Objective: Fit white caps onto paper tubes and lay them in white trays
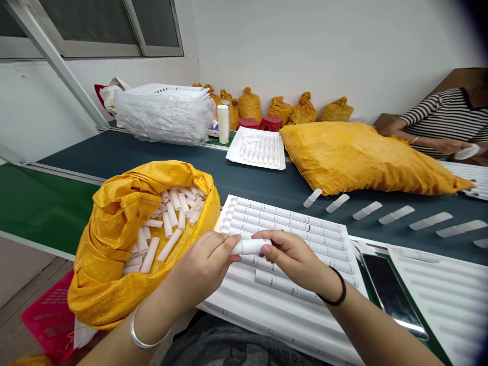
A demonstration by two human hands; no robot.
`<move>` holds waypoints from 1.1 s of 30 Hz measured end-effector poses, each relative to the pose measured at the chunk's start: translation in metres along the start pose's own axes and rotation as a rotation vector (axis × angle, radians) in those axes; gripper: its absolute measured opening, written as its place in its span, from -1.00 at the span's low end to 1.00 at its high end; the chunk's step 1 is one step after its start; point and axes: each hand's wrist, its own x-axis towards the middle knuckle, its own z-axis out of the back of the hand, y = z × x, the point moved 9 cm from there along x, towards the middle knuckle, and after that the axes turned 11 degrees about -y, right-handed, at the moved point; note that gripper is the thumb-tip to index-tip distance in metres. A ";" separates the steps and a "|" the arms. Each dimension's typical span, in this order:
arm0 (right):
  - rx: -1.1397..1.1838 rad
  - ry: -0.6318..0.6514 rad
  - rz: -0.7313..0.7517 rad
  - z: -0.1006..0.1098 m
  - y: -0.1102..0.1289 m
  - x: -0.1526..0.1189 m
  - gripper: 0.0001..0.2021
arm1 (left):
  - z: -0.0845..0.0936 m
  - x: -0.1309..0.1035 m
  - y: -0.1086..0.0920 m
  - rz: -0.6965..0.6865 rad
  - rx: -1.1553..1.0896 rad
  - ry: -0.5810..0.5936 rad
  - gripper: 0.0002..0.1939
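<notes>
A short white plastic tube [251, 247] is held level between my two hands, above the white ridged tray [236, 297]. My left hand [204, 262] pinches its left end, and the fingers of my right hand [295, 254] close around the right end. Beneath them the tray carries rows of white printed tubes [282, 212] lying in grooves; its near grooves show bare. To the left, an open yellow woven sack [99, 244] contains many loose, pale tube pieces [168, 223].
Frosted tubes [368, 210] lie spaced along the dark conveyor belt [267, 183]. A full yellow sack [354, 155], a filled tray [232, 152] and a plastic-wrapped stack [163, 117] rest farther back. A phone [392, 292] lies at right. A co-worker in a striped shirt [438, 114] sits opposite.
</notes>
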 end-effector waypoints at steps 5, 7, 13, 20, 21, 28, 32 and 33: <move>-0.048 -0.021 0.021 -0.005 0.002 -0.007 -0.72 | -0.010 -0.002 -0.008 -0.002 0.006 -0.013 -0.69; -0.094 0.044 0.066 -0.014 -0.002 -0.007 -0.72 | -0.019 -0.007 -0.009 -0.024 0.017 0.042 -0.66; -0.683 -0.156 -0.122 0.028 -0.082 0.059 -0.77 | -0.008 -0.042 0.089 0.361 0.497 0.080 -0.49; -0.825 -0.300 -0.538 0.116 -0.175 0.108 -0.76 | -0.017 -0.127 0.201 0.897 0.542 0.536 -0.73; -0.831 -0.278 -0.564 0.119 -0.178 0.108 -0.74 | -0.018 -0.126 0.201 0.893 0.524 0.519 -0.74; -0.810 -0.113 -0.400 0.066 -0.117 0.053 -0.79 | -0.003 -0.068 0.152 0.684 0.201 0.142 -0.70; -0.667 0.307 -0.022 -0.041 -0.068 -0.023 -0.94 | 0.010 -0.043 0.116 0.590 -0.094 -0.108 -0.79; -0.715 0.311 0.011 -0.052 -0.063 -0.036 -0.95 | 0.011 -0.040 0.110 0.587 -0.135 -0.121 -0.79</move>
